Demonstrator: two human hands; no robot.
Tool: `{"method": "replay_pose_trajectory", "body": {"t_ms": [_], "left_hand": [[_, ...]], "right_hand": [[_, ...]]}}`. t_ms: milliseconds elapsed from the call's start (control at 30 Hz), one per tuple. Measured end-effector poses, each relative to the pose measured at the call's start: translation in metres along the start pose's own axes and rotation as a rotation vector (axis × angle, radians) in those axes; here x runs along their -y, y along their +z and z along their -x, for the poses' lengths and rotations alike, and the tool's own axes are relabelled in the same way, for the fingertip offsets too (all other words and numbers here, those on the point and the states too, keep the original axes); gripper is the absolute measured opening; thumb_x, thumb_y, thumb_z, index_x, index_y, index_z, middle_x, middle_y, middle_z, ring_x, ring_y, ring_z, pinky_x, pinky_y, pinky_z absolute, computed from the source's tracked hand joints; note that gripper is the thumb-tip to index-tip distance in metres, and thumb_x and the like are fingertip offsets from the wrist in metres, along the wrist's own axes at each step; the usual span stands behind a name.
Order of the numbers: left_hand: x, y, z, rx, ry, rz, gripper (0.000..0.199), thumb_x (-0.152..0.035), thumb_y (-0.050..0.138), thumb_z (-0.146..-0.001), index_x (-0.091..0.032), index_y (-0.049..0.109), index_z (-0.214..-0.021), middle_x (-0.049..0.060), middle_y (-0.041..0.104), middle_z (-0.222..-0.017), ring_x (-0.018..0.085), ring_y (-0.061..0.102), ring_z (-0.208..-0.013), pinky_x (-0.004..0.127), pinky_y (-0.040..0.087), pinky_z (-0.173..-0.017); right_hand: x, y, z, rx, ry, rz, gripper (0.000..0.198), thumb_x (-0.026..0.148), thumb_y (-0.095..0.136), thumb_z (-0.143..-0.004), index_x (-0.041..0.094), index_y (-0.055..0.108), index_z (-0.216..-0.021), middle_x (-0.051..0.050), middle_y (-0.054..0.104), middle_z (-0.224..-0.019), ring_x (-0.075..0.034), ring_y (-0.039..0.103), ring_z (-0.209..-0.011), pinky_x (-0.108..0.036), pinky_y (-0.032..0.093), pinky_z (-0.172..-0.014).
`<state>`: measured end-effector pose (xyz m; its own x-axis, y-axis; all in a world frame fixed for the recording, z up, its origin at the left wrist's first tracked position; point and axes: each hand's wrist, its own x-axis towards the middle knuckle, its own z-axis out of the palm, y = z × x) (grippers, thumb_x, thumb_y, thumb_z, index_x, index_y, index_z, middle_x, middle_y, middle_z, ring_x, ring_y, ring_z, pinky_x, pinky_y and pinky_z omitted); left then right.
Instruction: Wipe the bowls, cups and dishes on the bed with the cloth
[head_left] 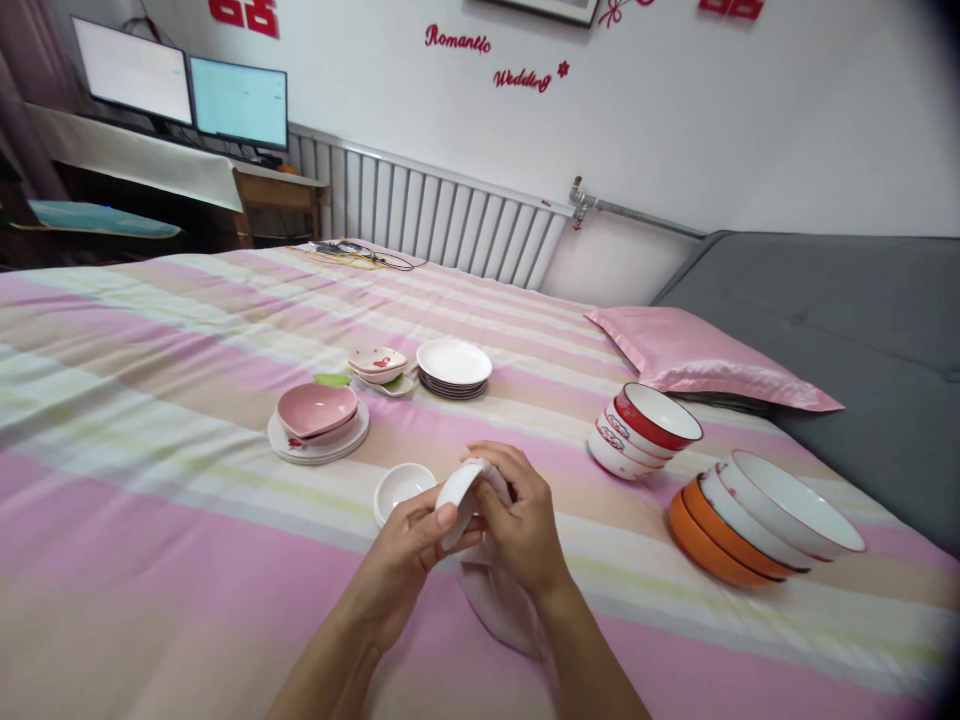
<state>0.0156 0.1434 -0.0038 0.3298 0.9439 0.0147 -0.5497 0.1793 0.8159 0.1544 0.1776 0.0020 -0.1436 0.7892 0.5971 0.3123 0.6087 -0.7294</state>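
Dishes lie spread over a striped bed (150, 400), and, going from the left, the first group is a pink bowl (316, 409) resting on a low stack of white plates (319, 445). Behind it sits a small red-patterned dish (377, 362) with a green leaf-shaped piece (332, 379) beside it, then a stack of white plates with dark rims (453, 368).

Nearer the person, a small white saucer (401, 488) lies flat on the bed, just beside the left hand (401, 560). That hand's fingers are clamped on the rim of another small white dish (457, 500), held on edge above the bed. The right hand (521, 525) presses a pale cloth (499, 600) against the dish's face, fingers closed on the cloth, whose loose end hangs down to the bed.

As a judgement, the wiping is at an early or middle stage: one saucer sits set down close by, one is in hand, and every other stack looks untouched.

Further right, a tilted stack of red-and-white bowls (645, 430) leans near a pink pillow (705, 360), and a slanted stack of orange and white bowls (757, 525) lies close to the bed's right edge, beside a grey sofa (862, 330).

Open bedding lies to the left of the hands and in front of them; the leaning stacks on the right leave less room.
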Motion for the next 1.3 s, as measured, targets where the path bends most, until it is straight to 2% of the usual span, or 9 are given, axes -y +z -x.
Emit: {"method": "replay_pose_trajectory", "body": {"t_ms": [100, 167, 267, 400, 533, 700, 1000, 1133, 1300], "left_hand": [[0.0010, 0.0009, -0.0007, 0.021, 0.005, 0.071, 0.029, -0.029, 0.059, -0.081, -0.022, 0.066, -0.107, 0.005, 0.065, -0.108, 0.024, 0.052, -0.108, 0.035, 0.043, -0.091], [0.0006, 0.0025, -0.0008, 0.013, -0.024, 0.143, 0.026, -0.029, 0.056, -0.082, -0.022, 0.067, -0.105, 0.004, 0.065, -0.107, 0.024, 0.053, -0.108, 0.035, 0.043, -0.090], [-0.0010, 0.0039, -0.0006, -0.055, -0.096, 0.167, 0.030, -0.038, 0.050, -0.085, -0.020, 0.067, -0.102, 0.007, 0.066, -0.105, 0.026, 0.055, -0.105, 0.038, 0.044, -0.088], [-0.0008, 0.0012, -0.0013, -0.199, -0.112, -0.079, 0.038, -0.048, 0.051, -0.082, -0.019, 0.066, -0.102, 0.008, 0.064, -0.104, 0.026, 0.058, -0.097, 0.038, 0.046, -0.083], [0.0000, -0.0003, -0.0035, -0.206, -0.076, -0.202, 0.033, -0.045, 0.058, -0.079, -0.017, 0.068, -0.094, 0.008, 0.064, -0.094, 0.023, 0.057, -0.090, 0.037, 0.045, -0.084], [-0.0034, 0.0016, -0.0030, -0.092, -0.012, -0.155, 0.030, -0.036, 0.059, -0.080, -0.017, 0.068, -0.100, 0.008, 0.065, -0.097, 0.023, 0.054, -0.097, 0.036, 0.042, -0.090], [-0.0070, 0.0013, 0.0017, 0.004, 0.059, -0.013, 0.045, -0.029, 0.068, -0.072, -0.022, 0.062, -0.115, 0.008, 0.061, -0.117, 0.027, 0.050, -0.112, 0.033, 0.041, -0.092], [-0.0071, 0.0024, 0.0022, 0.042, 0.020, 0.039, 0.041, -0.032, 0.060, -0.079, -0.022, 0.060, -0.118, 0.008, 0.058, -0.124, 0.028, 0.047, -0.117, 0.039, 0.039, -0.096], [-0.0024, 0.0004, 0.0004, -0.070, -0.026, -0.079, 0.038, -0.043, 0.055, -0.082, -0.020, 0.064, -0.111, 0.011, 0.062, -0.115, 0.029, 0.054, -0.108, 0.039, 0.043, -0.088]], "right_hand": [[-0.0003, 0.0002, -0.0008, 0.011, 0.092, -0.024, 0.015, 0.022, 0.054, -0.084, 0.021, 0.065, -0.094, -0.006, 0.063, -0.103, -0.020, 0.057, -0.100, -0.034, 0.046, -0.086], [0.0012, -0.0009, -0.0012, 0.001, 0.064, 0.027, 0.014, 0.020, 0.054, -0.083, 0.021, 0.065, -0.092, -0.006, 0.064, -0.103, -0.020, 0.055, -0.101, -0.035, 0.046, -0.087], [0.0040, -0.0025, -0.0016, -0.039, -0.076, 0.158, 0.018, 0.013, 0.052, -0.083, 0.020, 0.064, -0.093, -0.006, 0.064, -0.100, -0.020, 0.054, -0.100, -0.036, 0.045, -0.087], [0.0041, -0.0009, -0.0012, -0.110, -0.283, 0.376, 0.023, 0.008, 0.051, -0.082, 0.020, 0.064, -0.095, -0.006, 0.066, -0.099, -0.021, 0.053, -0.097, -0.037, 0.044, -0.085], [0.0034, 0.0005, 0.0002, -0.148, -0.385, 0.467, 0.021, 0.010, 0.051, -0.084, 0.022, 0.065, -0.095, -0.006, 0.066, -0.099, -0.021, 0.053, -0.096, -0.036, 0.045, -0.083], [0.0061, -0.0031, 0.0013, -0.075, -0.326, 0.365, 0.026, 0.009, 0.048, -0.083, 0.024, 0.063, -0.098, -0.006, 0.063, -0.105, -0.022, 0.051, -0.103, -0.040, 0.044, -0.088], [0.0025, -0.0025, -0.0025, -0.008, 0.004, -0.001, 0.016, 0.025, 0.051, -0.087, 0.022, 0.064, -0.096, -0.006, 0.063, -0.106, -0.020, 0.053, -0.105, -0.037, 0.044, -0.089], [0.0041, -0.0037, -0.0019, -0.094, -0.074, 0.108, 0.016, 0.020, 0.050, -0.086, 0.022, 0.063, -0.094, -0.006, 0.062, -0.105, -0.021, 0.051, -0.106, -0.039, 0.043, -0.091], [0.0086, -0.0038, -0.0014, -0.127, -0.311, 0.374, 0.024, 0.010, 0.047, -0.085, 0.024, 0.063, -0.096, -0.006, 0.064, -0.102, -0.022, 0.051, -0.102, -0.040, 0.044, -0.087]]}}
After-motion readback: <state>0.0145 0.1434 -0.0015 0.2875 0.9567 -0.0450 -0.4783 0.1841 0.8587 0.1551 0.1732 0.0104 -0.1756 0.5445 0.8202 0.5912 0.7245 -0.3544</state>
